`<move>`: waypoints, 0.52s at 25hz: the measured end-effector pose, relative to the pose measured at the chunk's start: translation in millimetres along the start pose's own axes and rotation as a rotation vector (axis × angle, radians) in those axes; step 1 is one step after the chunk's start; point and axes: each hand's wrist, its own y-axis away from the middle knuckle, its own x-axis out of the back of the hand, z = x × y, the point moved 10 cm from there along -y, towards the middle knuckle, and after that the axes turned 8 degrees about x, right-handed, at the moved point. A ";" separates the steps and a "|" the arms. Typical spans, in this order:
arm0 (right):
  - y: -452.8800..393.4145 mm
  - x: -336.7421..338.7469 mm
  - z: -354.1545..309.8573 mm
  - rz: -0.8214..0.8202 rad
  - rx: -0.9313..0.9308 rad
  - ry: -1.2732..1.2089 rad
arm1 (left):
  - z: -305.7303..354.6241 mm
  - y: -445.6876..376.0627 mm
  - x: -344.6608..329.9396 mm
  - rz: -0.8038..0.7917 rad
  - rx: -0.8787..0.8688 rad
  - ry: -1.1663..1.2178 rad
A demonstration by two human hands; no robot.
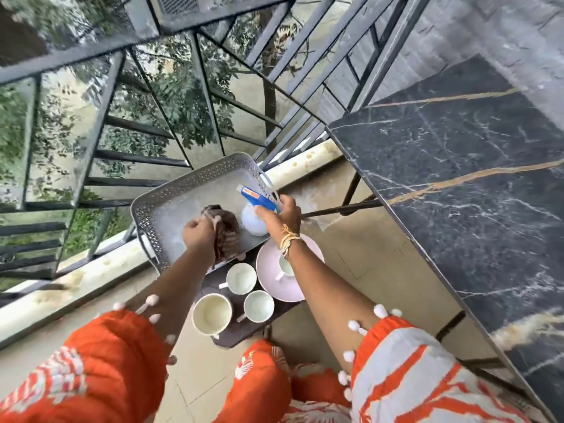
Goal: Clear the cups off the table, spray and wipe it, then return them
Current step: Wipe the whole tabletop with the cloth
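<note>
Outdoors by the railing (91, 59), you reach both hands into a grey perforated tray (171, 190) beside the dark marble table (457, 178).

Partly hidden under your right wrist, one cup (285, 267) sits on a pale plate (268, 276); three more cups (241, 278) (212, 313) (258, 306) stand just below the tray on a small dark stand (225, 338), most of it covered. Your left hand (198, 235) is curled tight around a brown cloth (225, 230) lying in the tray. Your right hand (282, 213) grips the blue head of the spray bottle (254, 219), whose white body rests on the tray floor; your fingers block the trigger. The frame's right edge cuts off the tabletop.
</note>
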 end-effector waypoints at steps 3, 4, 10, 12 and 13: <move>28.8 9.0 11.6 0.121 -0.122 -0.110 | -0.5 17.6 2.8 -0.243 0.183 0.128; 37.3 1.3 15.1 0.086 -0.203 -0.173 | 2.9 32.6 0.1 -0.317 0.200 0.140; 89.8 -45.1 -8.3 -0.240 -0.495 -0.706 | -1.6 160.3 -15.1 -0.768 0.287 -0.053; 101.6 -41.4 -23.4 -0.319 -0.455 -0.774 | -17.5 181.4 -13.2 -0.842 0.337 -0.195; 106.2 -34.5 -31.9 -0.340 -0.423 -0.811 | -24.4 186.6 -10.1 -0.852 0.334 -0.244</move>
